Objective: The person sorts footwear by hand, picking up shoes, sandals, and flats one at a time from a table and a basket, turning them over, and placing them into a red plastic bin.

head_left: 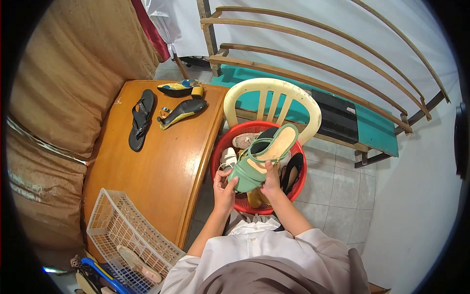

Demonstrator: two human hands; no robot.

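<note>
Two hands on one green sandal (259,159) here, held up right over a red basket (218,152) full of other shoes. The sandal runs from about 7 o'clock up to 1 o'clock, chunky heel low and toe end pointing away, footbed and straps facing the camera. The left hand (224,188) sits at the sandal's 8 o'clock, grip wrapped on the heel end with fingers curled up. The right hand (270,182) is at its 5 o'clock, grip pinching the side of the footbed, thumb on top and the other fingers tucked behind. Both forearms come up from 6 o'clock, wrists angled in toward each other. The basket looks to be sitting on a cream plastic chair (274,93). At the basket's 9 o'clock there's a wooden counter (161,161) with a black sandal (141,119) and two yellow and black heels (182,111) at the far end, and a white basket (117,220) at the near end.
</note>
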